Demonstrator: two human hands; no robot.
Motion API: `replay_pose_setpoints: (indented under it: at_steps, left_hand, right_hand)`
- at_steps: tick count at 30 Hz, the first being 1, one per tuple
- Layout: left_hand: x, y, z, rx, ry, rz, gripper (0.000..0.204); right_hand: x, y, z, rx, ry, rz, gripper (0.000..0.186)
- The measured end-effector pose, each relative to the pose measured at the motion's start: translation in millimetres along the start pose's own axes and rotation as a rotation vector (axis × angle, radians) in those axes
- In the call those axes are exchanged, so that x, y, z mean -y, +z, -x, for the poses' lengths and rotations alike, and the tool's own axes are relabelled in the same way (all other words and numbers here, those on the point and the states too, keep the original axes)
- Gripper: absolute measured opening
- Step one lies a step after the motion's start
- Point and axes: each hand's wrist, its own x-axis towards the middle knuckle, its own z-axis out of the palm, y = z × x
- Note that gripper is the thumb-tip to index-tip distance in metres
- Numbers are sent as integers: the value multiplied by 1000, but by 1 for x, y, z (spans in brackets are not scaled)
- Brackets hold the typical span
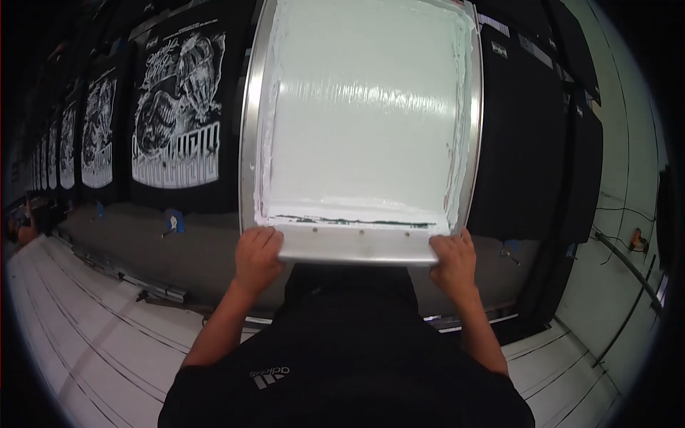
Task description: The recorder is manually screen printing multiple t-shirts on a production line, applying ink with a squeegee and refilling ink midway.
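Observation:
A metal screen-printing frame [253, 121] fills the top middle, its mesh [360, 143] coated with glossy white ink that is thicker along the edges. Along its near side runs a silver bar [361, 246] with small bolts. My left hand [258, 258] grips the near left corner, fingers curled over the metal. My right hand [452, 262] holds the near right corner in a similar grip.
Black shirts with white printed artwork [175, 107] lie on platens in a row to the left. Plain black shirts [524, 135] are at the right. Another person [25, 228] is at the far left. An orange tool [638, 240] hangs near cables on the right.

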Motion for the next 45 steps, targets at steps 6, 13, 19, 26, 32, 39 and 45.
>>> replay_pose_setpoints:
  at_steps: [6,13,19,26,32,39,45]
  left_hand:
    - [58,7,-130,-132,79,-40,34]
    - [128,-13,-339,-96,-48,-147,31]
    - [151,-38,-459,-109,4,-211,32]
    - [123,-66,-400,-7,44,-112,38]
    - [33,-53,-103,202,-41,59,28]
    - [10,-17,-37,153,-87,30,30]
    - [12,8,-23,-71,0,-20,35]
  right_hand:
    - [-35,-23,-116,-120,-7,35,44]
    - [-101,-77,-307,-245,34,217,39]
    - [-146,-124,-424,-189,12,245,43]
    - [-123,-135,-354,-109,-52,148,38]
    - [-29,-73,-86,56,-116,-24,37]
    - [-9,-29,-46,243,75,-73,40]
    - [-8,4,-16,-44,9,-28,44]
